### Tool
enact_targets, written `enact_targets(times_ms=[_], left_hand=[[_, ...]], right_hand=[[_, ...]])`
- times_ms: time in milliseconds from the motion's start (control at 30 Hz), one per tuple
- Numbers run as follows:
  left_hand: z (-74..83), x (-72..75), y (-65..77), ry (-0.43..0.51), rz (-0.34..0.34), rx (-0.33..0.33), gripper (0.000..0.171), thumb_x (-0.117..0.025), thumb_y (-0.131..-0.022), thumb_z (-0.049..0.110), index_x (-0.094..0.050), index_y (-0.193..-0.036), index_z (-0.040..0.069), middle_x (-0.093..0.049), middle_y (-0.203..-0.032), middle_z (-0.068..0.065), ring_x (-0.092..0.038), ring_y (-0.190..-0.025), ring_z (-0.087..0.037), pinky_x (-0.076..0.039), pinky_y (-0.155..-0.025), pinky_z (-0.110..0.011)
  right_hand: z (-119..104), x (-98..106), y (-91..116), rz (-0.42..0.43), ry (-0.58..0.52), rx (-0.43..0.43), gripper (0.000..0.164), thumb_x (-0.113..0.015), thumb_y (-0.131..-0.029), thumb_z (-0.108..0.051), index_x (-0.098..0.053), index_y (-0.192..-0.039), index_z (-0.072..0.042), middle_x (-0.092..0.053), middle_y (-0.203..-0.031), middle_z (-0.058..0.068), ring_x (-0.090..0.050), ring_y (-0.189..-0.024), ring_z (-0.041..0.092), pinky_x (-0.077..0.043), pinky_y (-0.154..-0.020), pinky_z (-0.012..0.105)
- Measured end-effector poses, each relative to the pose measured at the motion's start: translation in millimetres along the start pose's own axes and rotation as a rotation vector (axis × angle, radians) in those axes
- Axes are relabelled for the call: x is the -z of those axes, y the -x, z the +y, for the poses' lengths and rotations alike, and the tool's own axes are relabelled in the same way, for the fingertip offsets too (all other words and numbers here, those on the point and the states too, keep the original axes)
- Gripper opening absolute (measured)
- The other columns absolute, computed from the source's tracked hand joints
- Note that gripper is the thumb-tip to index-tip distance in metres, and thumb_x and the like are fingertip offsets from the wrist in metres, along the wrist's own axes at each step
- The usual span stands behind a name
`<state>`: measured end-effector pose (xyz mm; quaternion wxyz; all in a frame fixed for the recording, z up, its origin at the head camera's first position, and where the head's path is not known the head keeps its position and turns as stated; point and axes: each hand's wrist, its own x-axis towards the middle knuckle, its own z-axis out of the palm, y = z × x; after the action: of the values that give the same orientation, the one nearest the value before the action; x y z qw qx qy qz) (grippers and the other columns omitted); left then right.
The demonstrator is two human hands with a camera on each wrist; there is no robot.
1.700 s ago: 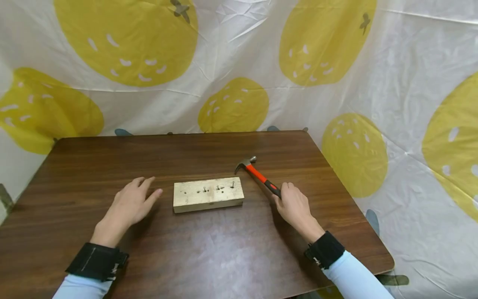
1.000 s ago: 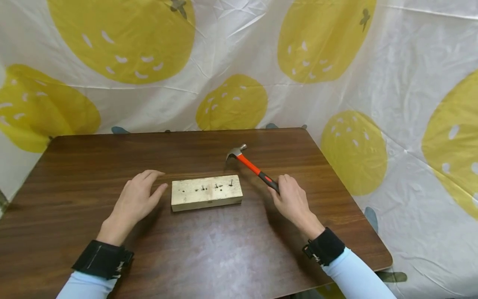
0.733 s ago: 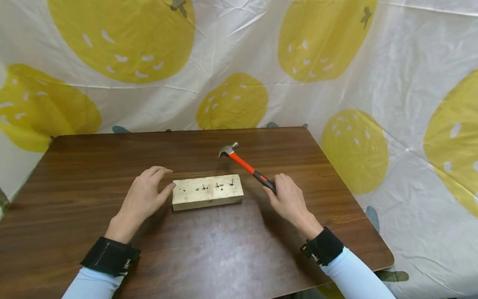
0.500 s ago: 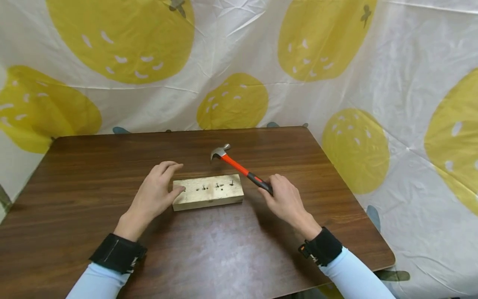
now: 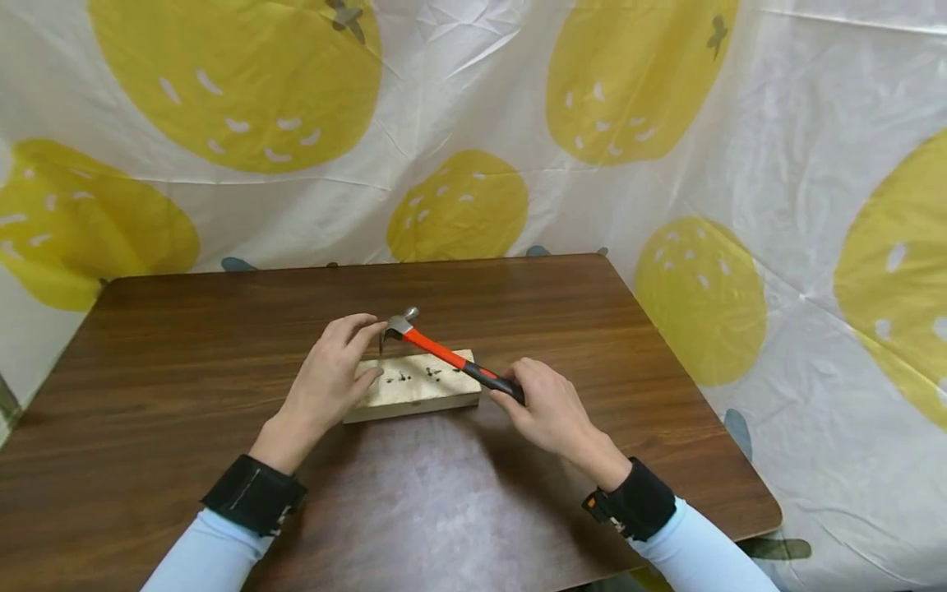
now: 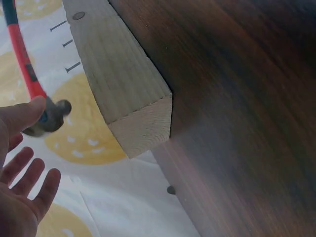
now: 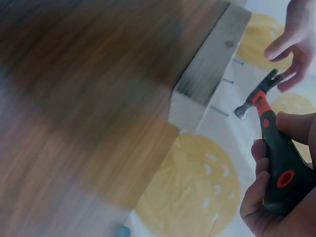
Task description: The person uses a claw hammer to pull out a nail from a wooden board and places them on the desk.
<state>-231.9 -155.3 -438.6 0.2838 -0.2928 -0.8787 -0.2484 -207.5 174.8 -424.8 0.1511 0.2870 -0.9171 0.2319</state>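
Observation:
My right hand (image 5: 551, 407) grips a claw hammer (image 5: 436, 349) by its black and red handle, fingers and thumb wrapped round it in the right wrist view. The metal head (image 7: 256, 94) hangs above a pale wood block (image 5: 414, 403), claw toward my left hand. Fingers apart and loosely bent, my left hand (image 5: 325, 374) is over the block's left end, right at the claw. In the left wrist view its thumb (image 6: 22, 116) overlaps the hammer head. Several nails (image 7: 219, 111) stick up from the block's top; the hammer and left hand hide parts of that top.
The block lies on a brown wood-grain table (image 5: 444, 510). Behind and to the right hangs a white cloth (image 5: 814, 205) printed with yellow fruit. Both wrists carry black bands, the left band (image 5: 254, 495) and the right band (image 5: 638, 500).
My right hand has carried the hammer left until its head is above the block. The left hand has moved right, from the bare table to over the block's left end.

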Motion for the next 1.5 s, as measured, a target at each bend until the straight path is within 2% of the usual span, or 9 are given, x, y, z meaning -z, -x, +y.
enact_targets(times_ms=[233, 500, 700, 800, 1100, 1500], left_hand=[[-1.5, -2.1, 3.8, -0.035, 0.011, 0.010, 0.058, -0.092, -0.072, -0.002, -0.067, -0.125, -0.001, -0.057, -0.125, -0.022, -0.053, -0.119, -0.043, -0.046, -0.097, -0.058], [-1.7, -3.7, 7.3, -0.026, 0.023, -0.004, 0.039, -0.084, -0.079, -0.005, -0.072, -0.115, -0.002, -0.060, -0.115, -0.020, -0.056, -0.109, -0.041, -0.048, -0.093, -0.053], [-1.1, -4.5, 8.3, -0.036, 0.031, -0.016, 0.032, -0.081, -0.078, -0.007, -0.074, -0.109, -0.002, -0.062, -0.110, -0.018, -0.057, -0.104, -0.040, -0.049, -0.091, -0.051], [-0.4, -4.6, 8.8, -0.037, 0.024, -0.013, 0.030, -0.082, -0.078, -0.007, -0.075, -0.107, 0.000, -0.062, -0.109, -0.018, -0.057, -0.104, -0.039, -0.049, -0.090, -0.052], [2.0, -4.8, 11.8, -0.045, -0.034, 0.031, 0.034, -0.079, -0.082, -0.005, -0.076, -0.115, 0.004, -0.061, -0.113, -0.017, -0.055, -0.110, -0.039, -0.049, -0.093, -0.052], [2.0, -7.1, 11.5, -0.040, -0.035, 0.023, 0.031, -0.080, -0.081, -0.006, -0.076, -0.111, 0.002, -0.061, -0.112, -0.018, -0.055, -0.108, -0.040, -0.049, -0.093, -0.052]], right_hand=[[-14, -1, -1, -0.015, -0.009, 0.059, 0.020, -0.082, -0.090, -0.025, -0.069, -0.094, -0.011, -0.054, -0.079, -0.006, -0.047, -0.069, 0.011, -0.042, -0.057, 0.029], [-26, 1, 0, -0.039, -0.002, 0.079, 0.019, -0.080, -0.091, -0.027, -0.070, -0.096, -0.012, -0.057, -0.082, -0.006, -0.049, -0.071, 0.010, -0.043, -0.058, 0.029], [-31, 2, -1, -0.054, 0.008, 0.095, 0.019, -0.079, -0.093, -0.028, -0.068, -0.095, -0.012, -0.055, -0.082, -0.007, -0.048, -0.071, 0.010, -0.041, -0.057, 0.027], [-31, 2, -1, -0.054, 0.007, 0.098, 0.019, -0.079, -0.093, -0.027, -0.068, -0.095, -0.012, -0.055, -0.082, -0.007, -0.047, -0.070, 0.010, -0.041, -0.057, 0.027], [-33, 1, -1, -0.062, 0.005, 0.081, 0.018, -0.081, -0.091, -0.027, -0.068, -0.091, -0.014, -0.053, -0.080, -0.009, -0.047, -0.069, 0.009, -0.041, -0.056, 0.027], [-35, 3, 0, -0.069, 0.005, 0.074, 0.018, -0.081, -0.091, -0.027, -0.069, -0.091, -0.015, -0.054, -0.080, -0.009, -0.047, -0.069, 0.009, -0.040, -0.055, 0.027]])
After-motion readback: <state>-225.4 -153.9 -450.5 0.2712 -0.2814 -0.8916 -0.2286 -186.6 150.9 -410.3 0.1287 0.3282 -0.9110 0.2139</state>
